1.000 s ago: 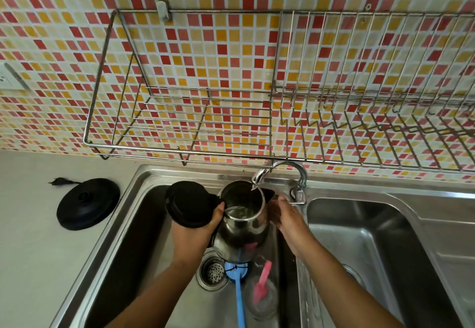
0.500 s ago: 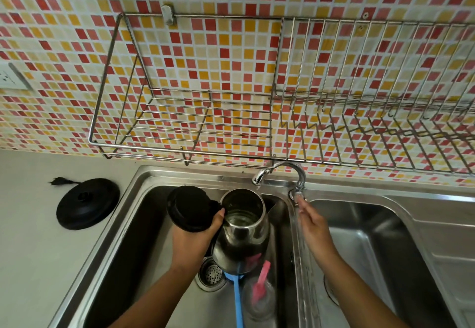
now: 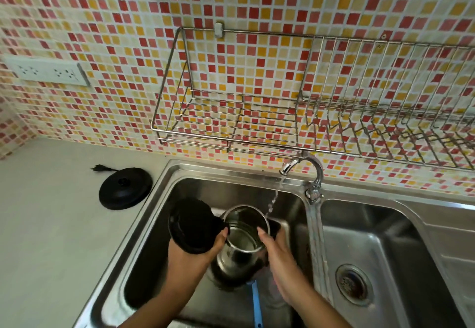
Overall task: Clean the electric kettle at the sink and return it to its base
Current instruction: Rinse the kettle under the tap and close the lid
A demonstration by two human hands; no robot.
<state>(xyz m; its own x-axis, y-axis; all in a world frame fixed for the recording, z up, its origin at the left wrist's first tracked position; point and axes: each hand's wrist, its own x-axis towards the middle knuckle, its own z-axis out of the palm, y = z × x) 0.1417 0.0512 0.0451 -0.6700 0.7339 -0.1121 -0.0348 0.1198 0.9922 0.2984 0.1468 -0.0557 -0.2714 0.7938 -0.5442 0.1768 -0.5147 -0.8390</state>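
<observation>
A steel electric kettle [image 3: 237, 260] hangs over the left sink basin [image 3: 164, 227] with its black lid [image 3: 191, 224] flipped open to the left. My left hand [image 3: 195, 255] grips it at the lid hinge, thumb on the rim. My right hand [image 3: 276, 253] holds the rim on the right, fingers over the black spout side. A thin stream of water falls from the tap [image 3: 303, 168] toward the kettle's right rim. The round black base [image 3: 125, 188] lies on the counter left of the sink, its plug behind it.
A blue brush handle [image 3: 256, 304] lies in the left basin under the kettle. The right basin [image 3: 385, 237] has a drain. A wire dish rack [image 3: 308, 111] hangs on the mosaic tile wall above the tap. A socket strip [image 3: 46, 71] is mounted at the left.
My right hand left the tap handle and came back onto the kettle's rim. Water now runs from the tap. The view has shifted so the sink sits lower and further right.
</observation>
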